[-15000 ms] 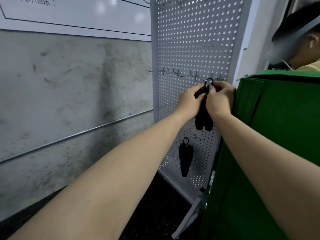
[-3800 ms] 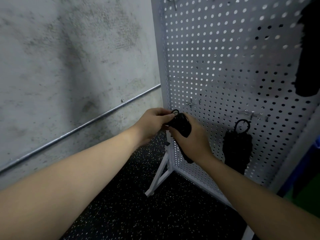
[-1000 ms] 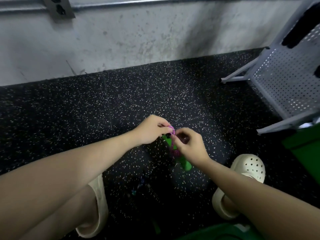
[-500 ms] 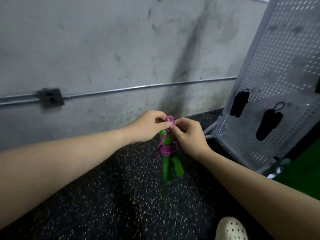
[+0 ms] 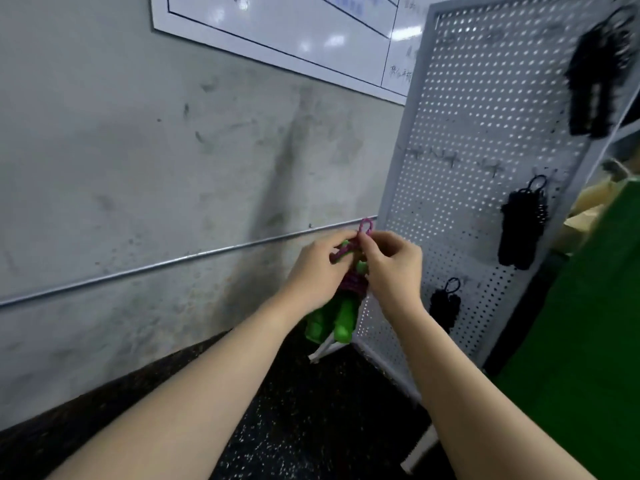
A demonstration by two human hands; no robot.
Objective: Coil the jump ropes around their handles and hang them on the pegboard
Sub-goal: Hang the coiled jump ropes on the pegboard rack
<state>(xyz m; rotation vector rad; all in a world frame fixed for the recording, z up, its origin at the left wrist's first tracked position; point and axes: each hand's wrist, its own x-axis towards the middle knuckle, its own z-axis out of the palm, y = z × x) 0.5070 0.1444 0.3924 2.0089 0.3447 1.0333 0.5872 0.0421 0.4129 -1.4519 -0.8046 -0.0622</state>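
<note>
I am holding the jump rope (image 5: 346, 289) up in front of the white pegboard (image 5: 467, 202), just by its left edge. My left grip (image 5: 317, 271) is curling round the purple cord and green handles, and my right grip (image 5: 391, 265) is pinching the little purple loop (image 5: 366, 226) on top (three black jump ropes (image 5: 523, 233) are hanging there already).

head view looks forward, close on pegboard (image 5: 478, 188).

Whiteboard (image 5: 294, 32) on the wall, upper centre: ruled lines and faint handwritten characters near its right edge and top, too blurred to read; no other legible text, label, brand or number on any surface.
</note>
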